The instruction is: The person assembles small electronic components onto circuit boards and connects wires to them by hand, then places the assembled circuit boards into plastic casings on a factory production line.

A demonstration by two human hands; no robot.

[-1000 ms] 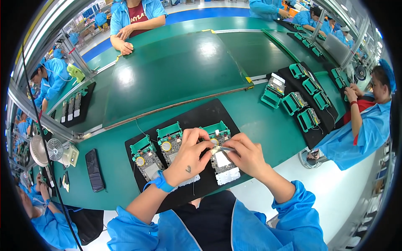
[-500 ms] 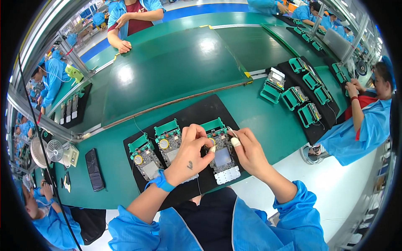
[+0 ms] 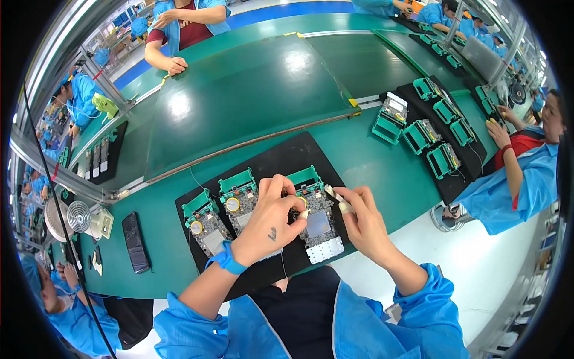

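Three circuit boards in green plastic frames lie side by side on a black mat (image 3: 305,149). Over the rightmost circuit board (image 3: 317,225), my left hand (image 3: 269,215) is closed in a pinch at its left edge; what lies between the fingertips is hidden. My right hand (image 3: 365,221) is closed around a slim, pale metal-looking tool (image 3: 330,191) at the board's upper right corner, with its thumb below. Both hands wear whitish finger covers. The middle circuit board (image 3: 236,206) is partly covered by my left hand. The left circuit board (image 3: 206,227) lies untouched.
A phone (image 3: 136,242) and a small fan (image 3: 89,218) are on the green table to the left. At right, several framed boards (image 3: 442,160) lie on another black mat beside a co-worker (image 3: 520,161). Another person (image 3: 185,30) stands across the table.
My right hand has shifted slightly right and down, and the tool's tip has tilted. My left hand has stayed nearly in place. The co-worker at right has moved their hands.
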